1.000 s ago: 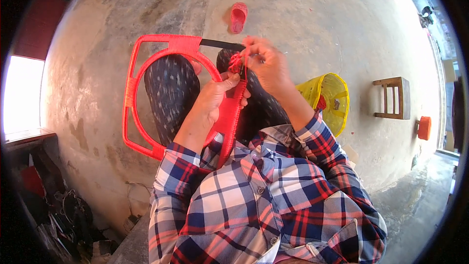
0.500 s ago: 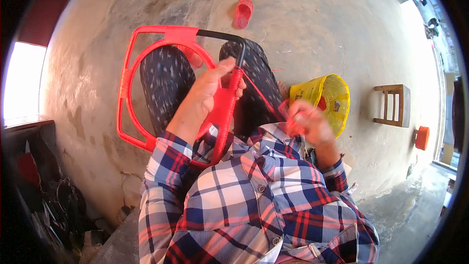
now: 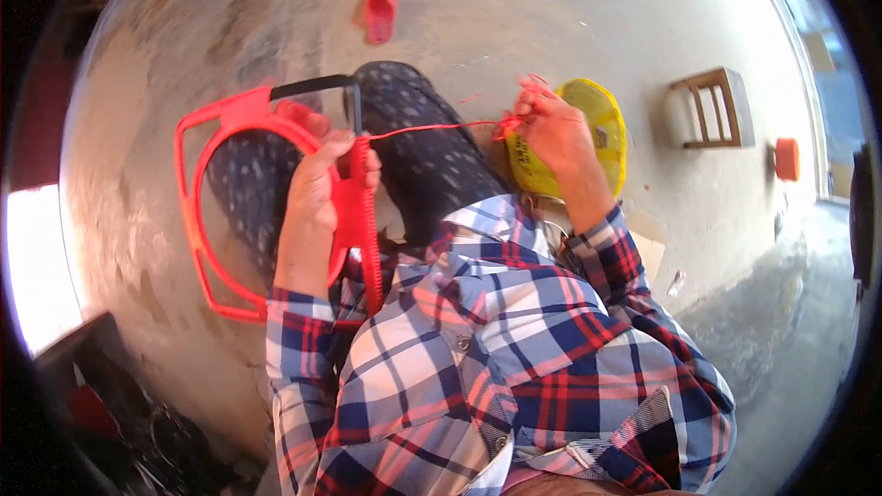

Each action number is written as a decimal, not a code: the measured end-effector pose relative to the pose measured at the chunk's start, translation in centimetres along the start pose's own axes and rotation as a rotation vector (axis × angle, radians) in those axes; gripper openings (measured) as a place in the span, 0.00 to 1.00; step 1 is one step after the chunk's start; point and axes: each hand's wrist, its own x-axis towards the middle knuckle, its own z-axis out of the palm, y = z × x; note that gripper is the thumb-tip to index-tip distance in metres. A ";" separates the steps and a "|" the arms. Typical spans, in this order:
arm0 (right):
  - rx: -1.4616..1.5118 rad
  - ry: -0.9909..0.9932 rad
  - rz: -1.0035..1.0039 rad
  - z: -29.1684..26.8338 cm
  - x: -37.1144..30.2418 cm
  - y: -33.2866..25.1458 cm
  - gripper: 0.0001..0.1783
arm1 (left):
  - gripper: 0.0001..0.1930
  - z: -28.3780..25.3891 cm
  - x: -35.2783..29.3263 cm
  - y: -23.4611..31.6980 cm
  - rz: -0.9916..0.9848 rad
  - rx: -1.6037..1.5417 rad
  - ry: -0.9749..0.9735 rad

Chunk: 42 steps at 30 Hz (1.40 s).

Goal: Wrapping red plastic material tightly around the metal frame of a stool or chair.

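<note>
Left hand [image 3: 317,197]: fingers [image 3: 354,154] curled closed around the straight upright bar of a red plastic frame [image 3: 197,220], thumb side toward the top of the bar. Right hand [image 3: 551,129]: fingertips pinched together on a thin red cord [image 3: 432,127]; the cord runs taut and nearly level from that pinch leftward to the top of the bar gripped by the left hand. The right hand is well apart from the left, out to the person's right. The frame is a rounded hoop set inside a squarish outline, with a black strip [image 3: 312,85] along its top edge; it lies across the person's lap, over legs in dark dotted trousers [image 3: 418,161], and a row of close red cord wraps shows along the bar below the left hand. Just behind and partly under the right hand sits a yellow bag [image 3: 602,133] on the concrete floor [image 3: 514,9]. Further out on the floor: a small red object [image 3: 378,14] beyond the knees, a small wooden stool [image 3: 712,108] to the right, and an orange object [image 3: 786,158] past it. Both forearms wear a red, white and blue plaid shirt [image 3: 478,358].
</note>
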 end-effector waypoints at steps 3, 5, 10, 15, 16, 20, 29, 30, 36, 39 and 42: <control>-0.093 -0.184 -0.053 -0.6 -0.1 -0.9 0.08 | 0.11 1.1 0.0 0.0 -0.024 -0.008 -0.018; -0.156 0.051 -0.174 -0.2 -0.4 -1.4 0.09 | 0.11 0.9 0.2 0.0 -0.031 -0.016 -0.043; -0.191 0.295 -0.298 -2.6 -0.8 -2.1 0.10 | 0.11 0.1 0.3 0.0 -0.049 -0.047 0.022; 0.039 0.285 -0.322 -4.1 -0.4 -1.9 0.09 | 0.11 0.2 0.3 -0.1 -0.003 0.016 0.016; 0.030 0.260 -0.302 -3.9 -0.5 -1.8 0.08 | 0.11 0.2 0.4 -0.1 0.010 0.041 0.018; -0.070 0.194 -0.198 -1.0 -1.1 -1.5 0.02 | 0.15 0.2 0.5 0.1 0.262 0.173 0.110; -0.284 -0.045 -0.077 5.3 -2.6 2.3 0.07 | 0.26 6.7 -2.5 -1.7 1.464 1.406 0.376; -0.282 -0.058 -0.061 5.7 -2.8 2.8 0.07 | 0.23 7.6 -2.8 -1.8 1.399 1.446 0.184; -0.396 -0.125 0.011 7.9 -3.0 2.6 0.05 | 0.10 6.8 -1.3 -3.9 0.951 1.246 0.018; -0.437 0.132 -0.254 7.0 -2.5 0.8 0.10 | 0.07 6.1 -1.3 -3.9 0.766 0.900 0.005; -0.720 0.037 -0.453 7.4 -3.4 0.2 0.10 | 0.07 6.5 -1.1 -3.7 0.816 0.917 -0.023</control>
